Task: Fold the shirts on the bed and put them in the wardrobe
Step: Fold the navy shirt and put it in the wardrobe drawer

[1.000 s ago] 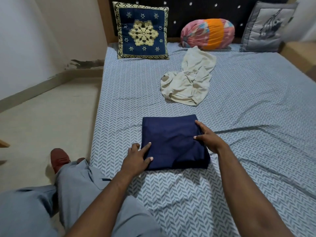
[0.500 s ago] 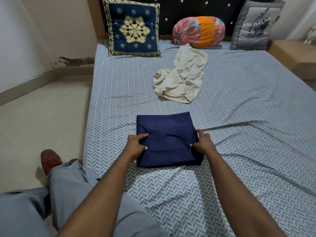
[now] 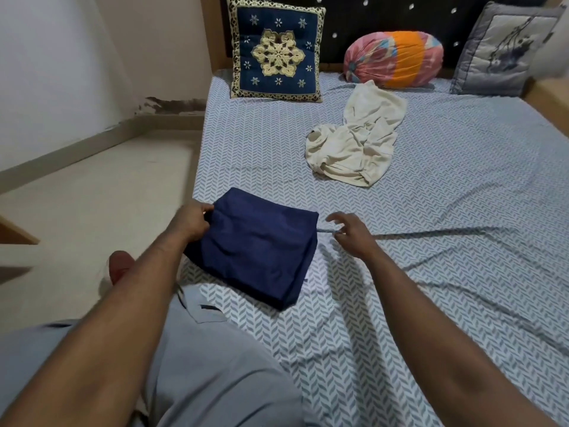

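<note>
A folded navy shirt is lifted and tilted over the near left edge of the bed. My left hand grips its far left corner. My right hand hovers just right of the shirt, apart from it, fingers loosely spread over the sheet. A crumpled cream shirt lies unfolded further up the bed, beyond both hands.
At the headboard stand a navy patterned cushion, a pink and orange bolster and a grey cushion. Bare floor runs along the left of the bed. My grey-trousered knee is at the near edge.
Both hands were holding the navy shirt's sides on the sheet. Now the left hand has lifted it toward the left edge and the right hand has let go.
</note>
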